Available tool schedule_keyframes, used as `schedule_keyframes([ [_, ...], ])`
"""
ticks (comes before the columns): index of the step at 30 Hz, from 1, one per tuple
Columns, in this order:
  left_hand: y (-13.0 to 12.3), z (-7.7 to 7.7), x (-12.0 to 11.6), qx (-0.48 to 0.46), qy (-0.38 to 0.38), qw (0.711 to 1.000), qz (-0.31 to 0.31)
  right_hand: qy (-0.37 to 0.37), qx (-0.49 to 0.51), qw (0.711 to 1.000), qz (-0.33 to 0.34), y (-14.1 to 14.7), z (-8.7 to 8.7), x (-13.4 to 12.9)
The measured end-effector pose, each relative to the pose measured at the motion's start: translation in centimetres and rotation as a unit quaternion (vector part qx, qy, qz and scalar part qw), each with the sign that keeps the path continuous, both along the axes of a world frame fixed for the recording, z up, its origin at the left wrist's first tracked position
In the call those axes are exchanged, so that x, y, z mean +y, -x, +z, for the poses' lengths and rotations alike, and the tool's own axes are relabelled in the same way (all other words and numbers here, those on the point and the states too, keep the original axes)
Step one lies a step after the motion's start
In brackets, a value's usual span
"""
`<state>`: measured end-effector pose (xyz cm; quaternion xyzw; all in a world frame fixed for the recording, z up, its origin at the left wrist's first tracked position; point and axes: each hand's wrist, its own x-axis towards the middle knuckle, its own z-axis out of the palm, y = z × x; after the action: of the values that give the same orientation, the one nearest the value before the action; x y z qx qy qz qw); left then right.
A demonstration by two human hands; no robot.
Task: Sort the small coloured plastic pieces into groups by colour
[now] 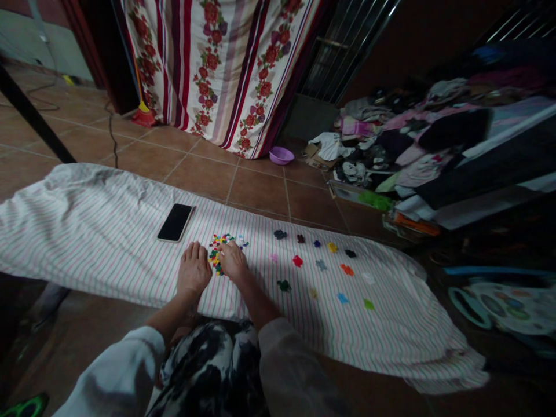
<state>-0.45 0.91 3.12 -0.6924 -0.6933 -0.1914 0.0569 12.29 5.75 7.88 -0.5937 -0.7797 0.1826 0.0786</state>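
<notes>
A mixed heap of small coloured pieces (218, 267) lies on the striped cloth (113, 231). My left hand (194, 271) rests on the cloth just left of the heap, fingers together and lying flat, holding nothing visible. Over the right side of the heap is my right hand (233, 260), its fingers bent down to the pieces; whether it pinches one is too small to tell. Farther right, small clusters sorted by colour are spread out, among them red (297, 261), yellow (332, 247), dark green (284, 285), orange (347, 270) and light green (369, 304).
A black-screened phone (175, 222) lies left of my hands. Beyond the cloth, a purple basin (281, 155) stands on the tiled floor by a floral curtain (208, 69). Piled clothes (391, 139) fill the back right, and a blue-edged item (512, 304) is at the right.
</notes>
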Motion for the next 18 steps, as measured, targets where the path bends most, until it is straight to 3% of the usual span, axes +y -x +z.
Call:
schedule_keyframes([
  [18, 0.0, 0.17, -0.01, -0.015, -0.004, 1.0, -0.005, -0.019, -0.015, 0.999, 0.025, -0.2, 0.3, 0.13],
])
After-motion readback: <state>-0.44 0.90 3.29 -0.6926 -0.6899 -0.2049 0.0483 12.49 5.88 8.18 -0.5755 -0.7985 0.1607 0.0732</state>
